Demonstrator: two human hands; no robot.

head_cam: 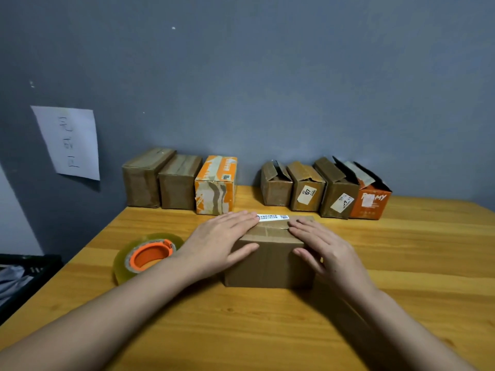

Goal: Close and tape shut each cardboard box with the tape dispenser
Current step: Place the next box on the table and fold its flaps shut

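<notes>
Broadly, the wooden bench (401,263) fills the lower half of the view under a grey wall (267,76). At 12 o'clock along the wall stand two rows: three closed boxes (178,180) at 11 o'clock, and four boxes with raised flaps (321,188) at 1 o'clock. At centre sits the plain cardboard box (267,263), flaps folded down, a white printed label (272,217) on its far edge. At 9 o'clock of it, just beside, the roll of clear tape on its orange tape dispenser (147,257) lies flat on the bench. A paper sheet (69,141) hangs on the wall at 10 o'clock. The left hand (222,242) lies flat on the box top, fingers straight, thumb down the front face. The right hand (324,247) presses likewise, fingers extended, gripping nothing.
</notes>
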